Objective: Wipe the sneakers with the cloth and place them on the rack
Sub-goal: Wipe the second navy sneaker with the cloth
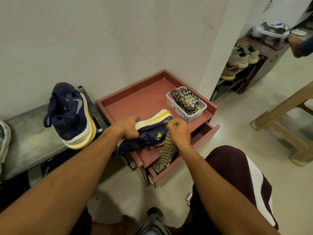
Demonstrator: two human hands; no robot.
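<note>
A navy sneaker (150, 131) with a white and yellow sole lies on its side at the front of the reddish cabinet top (135, 99). My left hand (127, 127) grips its sole edge. My right hand (179, 132) holds a striped brown cloth (165, 155) bunched against the sneaker's upper; the cloth's tail hangs down into the open drawer (203, 133). The second navy sneaker (71, 114) stands tilted on its side on the grey bench (25, 133) at the left, leaning by the wall.
A clear plastic box (186, 106) with a remote and a floral pouch sits at the cabinet's back right. A dark shoe rack (240, 72) with beige shoes stands at the far right. A beige plastic stool (284, 119) is at right. My knee (237, 175) is below.
</note>
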